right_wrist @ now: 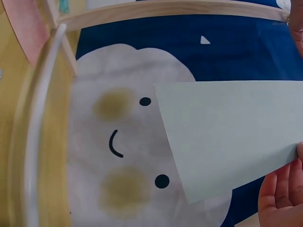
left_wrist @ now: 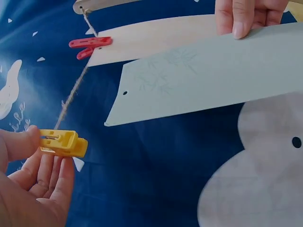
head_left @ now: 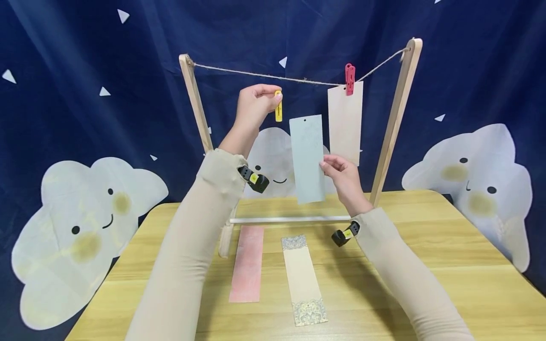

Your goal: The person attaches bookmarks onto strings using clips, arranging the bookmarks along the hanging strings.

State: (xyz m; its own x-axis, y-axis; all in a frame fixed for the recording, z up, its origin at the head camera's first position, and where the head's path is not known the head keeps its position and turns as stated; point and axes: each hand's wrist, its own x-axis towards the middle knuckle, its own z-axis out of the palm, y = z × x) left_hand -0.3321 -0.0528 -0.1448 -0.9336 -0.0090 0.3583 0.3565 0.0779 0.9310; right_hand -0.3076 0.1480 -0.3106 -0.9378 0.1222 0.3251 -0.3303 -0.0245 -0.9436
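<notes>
Between thumb and fingers, my left hand (head_left: 256,106) pinches a yellow clothespin (head_left: 278,106) just below the twine (head_left: 264,75). In the left wrist view the yellow clothespin (left_wrist: 64,143) points toward the card side. My right hand (head_left: 343,179) pinches the right edge of a pale blue-green bookmark (head_left: 307,161), held upright below the line. That bookmark has a small punched hole at its top and a faint leaf print, seen in the left wrist view. A cream bookmark (head_left: 344,123) hangs from the twine under a red clothespin (head_left: 350,79), behind and right of the blue-green one.
A pink bookmark (head_left: 247,265) and a cream bookmark with lacy patterned ends (head_left: 302,279) lie on the wooden table (head_left: 448,284). Wooden posts (head_left: 396,118) carry the twine, with a white rod (head_left: 290,219) low between them. A dark blue cloud-print curtain (head_left: 239,28) hangs behind.
</notes>
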